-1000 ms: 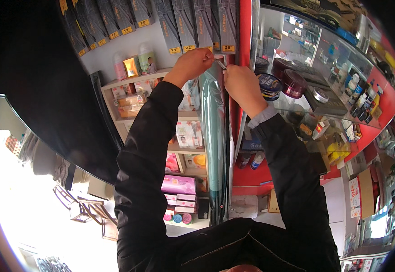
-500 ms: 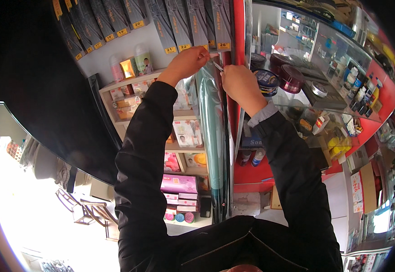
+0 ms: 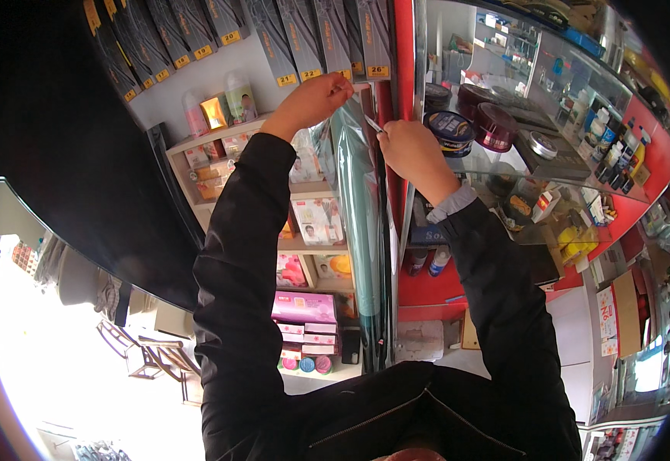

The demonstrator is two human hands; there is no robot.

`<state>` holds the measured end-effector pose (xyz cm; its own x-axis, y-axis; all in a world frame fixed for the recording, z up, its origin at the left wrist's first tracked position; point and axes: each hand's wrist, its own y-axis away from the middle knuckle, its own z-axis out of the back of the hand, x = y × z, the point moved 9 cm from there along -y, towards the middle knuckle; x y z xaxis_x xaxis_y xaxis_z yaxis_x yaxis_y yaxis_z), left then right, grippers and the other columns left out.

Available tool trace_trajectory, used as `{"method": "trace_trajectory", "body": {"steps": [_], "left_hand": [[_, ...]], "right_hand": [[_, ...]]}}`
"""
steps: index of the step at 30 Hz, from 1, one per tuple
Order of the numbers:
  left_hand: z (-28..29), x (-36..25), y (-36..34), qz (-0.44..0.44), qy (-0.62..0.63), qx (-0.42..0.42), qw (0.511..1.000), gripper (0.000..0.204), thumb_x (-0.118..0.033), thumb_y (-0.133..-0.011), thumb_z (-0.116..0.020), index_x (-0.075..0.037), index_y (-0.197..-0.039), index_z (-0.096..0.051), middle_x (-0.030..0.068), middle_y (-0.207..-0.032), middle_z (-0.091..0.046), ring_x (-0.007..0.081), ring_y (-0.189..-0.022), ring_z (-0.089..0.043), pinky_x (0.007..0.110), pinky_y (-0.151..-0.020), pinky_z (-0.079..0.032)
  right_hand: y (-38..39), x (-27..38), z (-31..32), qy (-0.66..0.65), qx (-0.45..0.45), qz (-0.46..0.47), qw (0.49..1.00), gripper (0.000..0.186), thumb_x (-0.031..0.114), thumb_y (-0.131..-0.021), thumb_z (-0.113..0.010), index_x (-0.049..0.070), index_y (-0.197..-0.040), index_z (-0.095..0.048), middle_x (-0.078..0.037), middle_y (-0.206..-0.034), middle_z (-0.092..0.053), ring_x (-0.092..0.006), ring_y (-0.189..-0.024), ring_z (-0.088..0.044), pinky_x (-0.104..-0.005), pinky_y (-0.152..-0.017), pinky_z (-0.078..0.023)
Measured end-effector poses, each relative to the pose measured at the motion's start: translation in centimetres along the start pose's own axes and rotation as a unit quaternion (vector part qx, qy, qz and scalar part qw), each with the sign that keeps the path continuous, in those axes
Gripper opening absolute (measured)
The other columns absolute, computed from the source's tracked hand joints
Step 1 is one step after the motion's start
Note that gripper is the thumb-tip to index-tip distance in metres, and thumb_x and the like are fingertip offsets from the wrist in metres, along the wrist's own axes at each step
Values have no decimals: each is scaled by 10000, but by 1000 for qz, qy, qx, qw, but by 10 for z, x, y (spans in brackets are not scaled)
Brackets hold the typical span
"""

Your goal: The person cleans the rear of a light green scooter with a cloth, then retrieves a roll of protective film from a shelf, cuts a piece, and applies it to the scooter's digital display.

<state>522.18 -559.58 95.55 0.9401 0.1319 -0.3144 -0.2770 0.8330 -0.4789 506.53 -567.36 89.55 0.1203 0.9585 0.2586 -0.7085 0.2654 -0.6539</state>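
A long teal roll (image 3: 359, 223) in clear plastic wrap stands upright in front of me. My left hand (image 3: 318, 101) is closed in a pinch at the wrap's upper end, left of the roll's top. My right hand (image 3: 421, 154) is closed around a small knife (image 3: 372, 125), most of its handle hidden in my fingers. The thin blade points up and left toward the top of the wrap. Whether the blade touches the plastic I cannot tell.
Behind the roll is a shelf unit (image 3: 323, 250) with small boxes. Long dark boxes (image 3: 375, 38) hang above it. A glass display case (image 3: 573, 180) with round tins (image 3: 448, 131) and bottles stands close by my right arm. Chairs (image 3: 167, 357) are at the lower left.
My right hand has shifted slightly down and to the right, and more of the knife's blade shows. My left hand stays at the wrap, moved slightly left.
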Motion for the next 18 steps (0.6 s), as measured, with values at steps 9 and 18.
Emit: {"method": "trace_trajectory", "body": {"steps": [9, 18], "left_hand": [[3, -3, 6, 0, 16, 7, 1000, 346, -331, -1026, -593, -24, -1159, -684, 141, -1026, -745, 287, -930, -704, 377, -840, -541], [3, 0, 6, -14, 14, -1, 1000, 344, -355, -1058, -585, -36, -1150, -673, 102, -997, -732, 205, -921, -681, 342, -848, -523]], "right_hand": [[17, -10, -12, -27, 34, -5, 999, 311, 259, -962, -605, 2, -832, -723, -239, -830, -714, -449, -830, -703, -552, -761, -560], [33, -17, -23, -37, 61, -12, 997, 296, 251, -960, -601, 1, -850, -715, -244, -861, -711, -455, -842, -690, -559, -783, -547]]}}
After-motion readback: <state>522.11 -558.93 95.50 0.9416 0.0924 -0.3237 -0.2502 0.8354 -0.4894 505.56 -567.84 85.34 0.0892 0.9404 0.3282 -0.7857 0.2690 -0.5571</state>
